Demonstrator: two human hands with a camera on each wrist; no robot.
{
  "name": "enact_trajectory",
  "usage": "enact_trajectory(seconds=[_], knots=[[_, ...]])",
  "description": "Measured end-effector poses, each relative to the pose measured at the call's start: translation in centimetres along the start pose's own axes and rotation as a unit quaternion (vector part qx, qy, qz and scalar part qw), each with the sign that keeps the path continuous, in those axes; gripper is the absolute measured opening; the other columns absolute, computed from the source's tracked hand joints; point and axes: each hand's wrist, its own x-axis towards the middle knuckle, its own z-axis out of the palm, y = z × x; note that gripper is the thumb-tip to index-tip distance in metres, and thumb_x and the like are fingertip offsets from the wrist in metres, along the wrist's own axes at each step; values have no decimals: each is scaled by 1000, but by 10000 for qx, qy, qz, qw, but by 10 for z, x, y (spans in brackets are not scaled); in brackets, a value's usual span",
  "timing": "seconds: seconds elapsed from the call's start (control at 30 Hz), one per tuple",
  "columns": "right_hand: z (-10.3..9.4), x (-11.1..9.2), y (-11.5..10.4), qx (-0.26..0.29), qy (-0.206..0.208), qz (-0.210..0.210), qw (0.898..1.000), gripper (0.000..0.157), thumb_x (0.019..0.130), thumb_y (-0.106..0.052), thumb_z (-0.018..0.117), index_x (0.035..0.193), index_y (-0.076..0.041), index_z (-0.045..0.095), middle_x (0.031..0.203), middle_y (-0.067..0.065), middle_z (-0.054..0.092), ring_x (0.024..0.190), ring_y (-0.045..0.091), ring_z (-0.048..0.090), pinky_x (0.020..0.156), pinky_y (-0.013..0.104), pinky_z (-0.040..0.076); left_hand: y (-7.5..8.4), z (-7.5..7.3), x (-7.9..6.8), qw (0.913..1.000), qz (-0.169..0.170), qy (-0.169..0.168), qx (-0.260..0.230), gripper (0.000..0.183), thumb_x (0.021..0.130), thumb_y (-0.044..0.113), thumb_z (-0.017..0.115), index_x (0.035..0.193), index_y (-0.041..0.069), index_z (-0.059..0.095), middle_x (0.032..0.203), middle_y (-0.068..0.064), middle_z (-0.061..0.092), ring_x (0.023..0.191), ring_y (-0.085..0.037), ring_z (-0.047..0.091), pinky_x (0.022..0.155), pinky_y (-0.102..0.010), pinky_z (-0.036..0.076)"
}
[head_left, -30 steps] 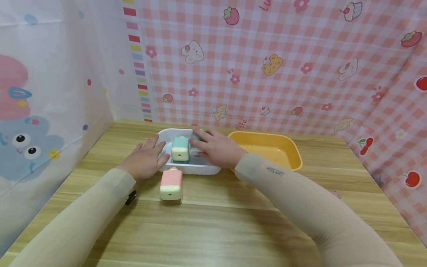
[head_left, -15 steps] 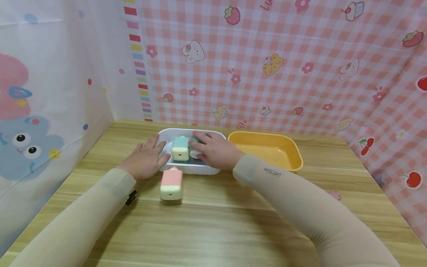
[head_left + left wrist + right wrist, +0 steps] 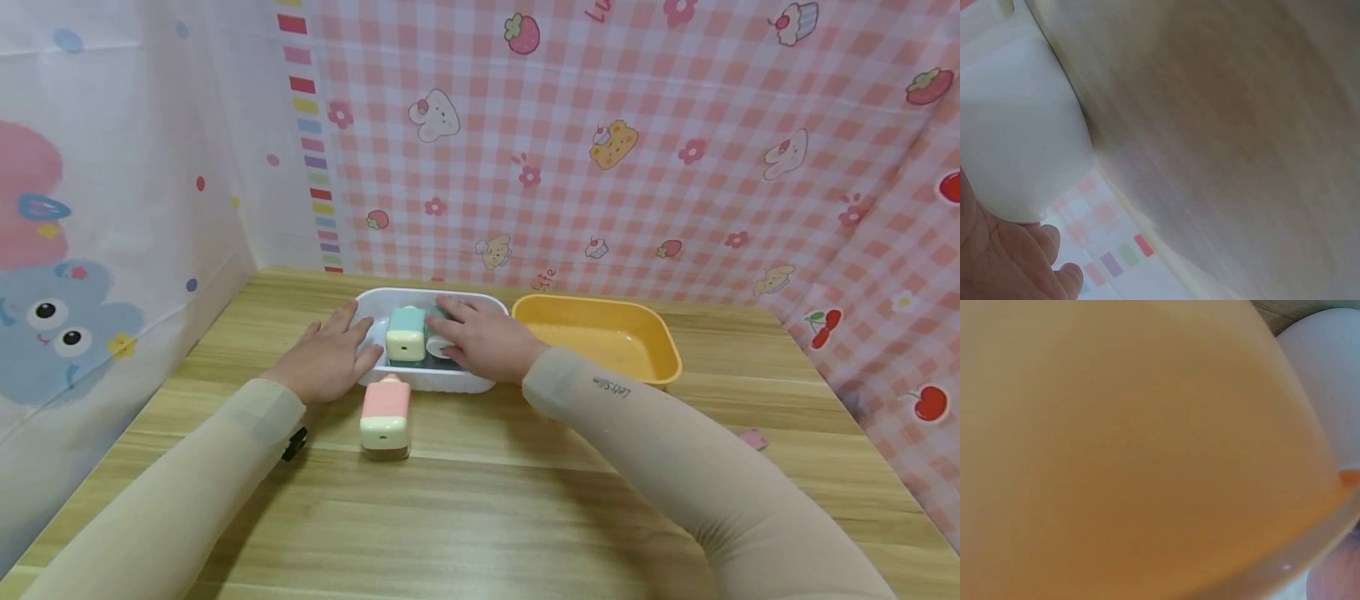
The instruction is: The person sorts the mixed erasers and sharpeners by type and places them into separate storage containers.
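My left hand [image 3: 322, 362] rests at the left end of a white tray [image 3: 450, 381], fingers spread and fairly straight; the left wrist view shows its fingertips [image 3: 1050, 240] by the tray's outer wall. Inside the tray sits a boxy teal-and-cream pencil sharpener [image 3: 406, 333] with a small dark hole in its end. To its right, my right hand [image 3: 491, 337] holds a pale green thing with a rounded white end [image 3: 440, 347], fingers on the far side and thumb on the near side; the hand hides most of it. A pink-and-cream pencil sharpener [image 3: 386, 417] stands before the tray.
A yellow tray [image 3: 660, 333] stands to the right, close beside the white one; its wall [image 3: 1147, 425] fills most of the right wrist view. A small pink piece [image 3: 753, 439] lies beyond my right forearm. Patterned cloths [image 3: 637, 200] hang around the wooden table [image 3: 510, 525].
The white-ended thing has come down and levelled in the tray under my right hand, which has shifted slightly lower. The left hand and both pencil sharpeners have stayed put.
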Motion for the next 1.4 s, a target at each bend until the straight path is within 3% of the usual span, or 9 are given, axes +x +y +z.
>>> enact_trajectory(seconds=[0.4,0.97,1.23,1.4], knots=[[-1,3,0,333,-324,154,9988,59,108,-40,59,162,-23,43,172,9,34,159,28,35,131,48,29,0,-1,-1,10000,-3,-1,13,71,113,48,29,165,0,27,176,-26,7,164,-44,8,128,-71,13],[-4,4,0,793,-637,579,9931,62,107,-38,61,163,-21,41,173,7,32,159,25,34,129,45,33,-1,0,0,10000,-44,-54,-1,71,113,48,29,166,0,26,176,-24,5,164,-43,6,129,-70,11],[-3,6,-1,772,-497,386,9950,58,108,-35,61,161,-18,45,172,8,35,159,25,34,131,47,30,-1,0,0,10000,-39,-63,-34,71,113,48,29,166,0,26,176,-25,5,164,-44,7,129,-70,10],[-3,7,-1,765,-621,508,9938,59,108,-36,60,162,-17,43,173,8,33,161,24,31,131,44,29,0,0,0,10000,-19,-38,-59,72,113,49,29,165,0,28,176,-26,6,164,-44,8,129,-70,10]])
